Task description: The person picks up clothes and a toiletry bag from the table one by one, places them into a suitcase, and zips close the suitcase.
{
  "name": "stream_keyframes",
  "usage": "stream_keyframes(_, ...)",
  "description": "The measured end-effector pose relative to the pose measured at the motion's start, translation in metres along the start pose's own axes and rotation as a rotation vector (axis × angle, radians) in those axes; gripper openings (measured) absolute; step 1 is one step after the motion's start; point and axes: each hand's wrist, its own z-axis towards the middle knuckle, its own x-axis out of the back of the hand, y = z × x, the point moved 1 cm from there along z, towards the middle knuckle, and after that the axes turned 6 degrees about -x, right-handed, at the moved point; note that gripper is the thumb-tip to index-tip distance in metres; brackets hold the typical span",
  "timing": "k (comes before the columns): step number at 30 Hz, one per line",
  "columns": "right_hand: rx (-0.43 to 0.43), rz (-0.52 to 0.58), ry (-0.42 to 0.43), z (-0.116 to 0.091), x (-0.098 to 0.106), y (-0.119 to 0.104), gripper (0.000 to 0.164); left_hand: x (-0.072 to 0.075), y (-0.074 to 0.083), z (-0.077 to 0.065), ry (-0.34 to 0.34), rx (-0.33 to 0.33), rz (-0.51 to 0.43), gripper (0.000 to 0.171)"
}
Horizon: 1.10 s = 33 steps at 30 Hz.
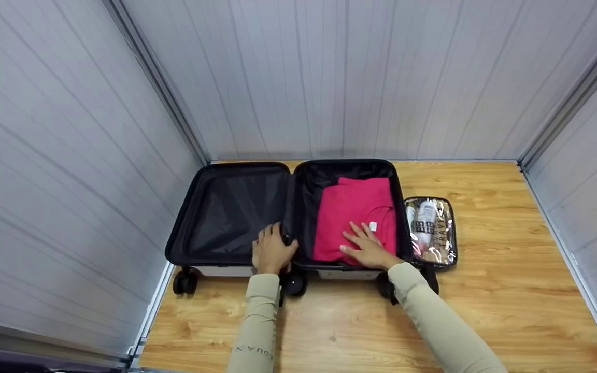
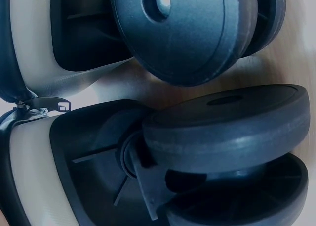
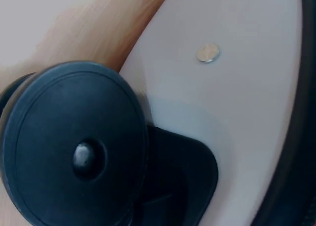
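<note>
An open suitcase (image 1: pixel 236 263) lies spread flat on the floor, its two halves side by side. A folded pink T-shirt (image 1: pixel 353 202) with a small white neck label fills much of the right half. My right hand (image 1: pixel 373 252) rests on the shirt's near part, fingers spread. At the near rim by the hinge, my left hand (image 1: pixel 272 251) rests on the suitcase, its fingers over the left half's edge and its thumb out to the right. Black caster wheels (image 2: pixel 227 129) fill the left wrist view; another wheel (image 3: pixel 74 142) shows in the right wrist view.
Against the suitcase's right side lies a clear zip travel pouch (image 1: pixel 437 248) with bottles inside. Pale panel walls (image 1: pixel 329 77) stand behind and at both sides. The wood floor (image 1: pixel 506 248) extends to the right and in front.
</note>
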Motion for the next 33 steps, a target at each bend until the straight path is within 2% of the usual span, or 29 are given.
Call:
stream_keyframes(10, 0.048, 0.037, 0.0, -0.005, 0.001, 0.002, 0.059, -0.001, 0.0, 0.0, -0.006, 0.012, -0.006, 0.073)
stream_keyframes(19, 0.109, 0.027, 0.032, -0.017, 0.007, 0.005, 0.053, 0.001, 0.0, -0.001, 0.027, -0.003, -0.031, 0.071)
stream_keyframes(24, 0.117, 0.089, 0.052, -0.023, 0.016, 0.008, 0.044, 0.001, 0.001, -0.001, 0.017, 0.0, -0.027, 0.071)
stream_keyframes(29, 0.07, 0.165, 0.124, -0.028, 0.031, 0.014, 0.032, 0.0, 0.001, 0.0, 0.011, 0.004, -0.021, 0.071)
stream_keyframes(33, 0.047, 0.24, 0.244, -0.032, 0.044, 0.022, 0.025, 0.0, 0.0, 0.001, 0.003, 0.012, -0.005, 0.071)
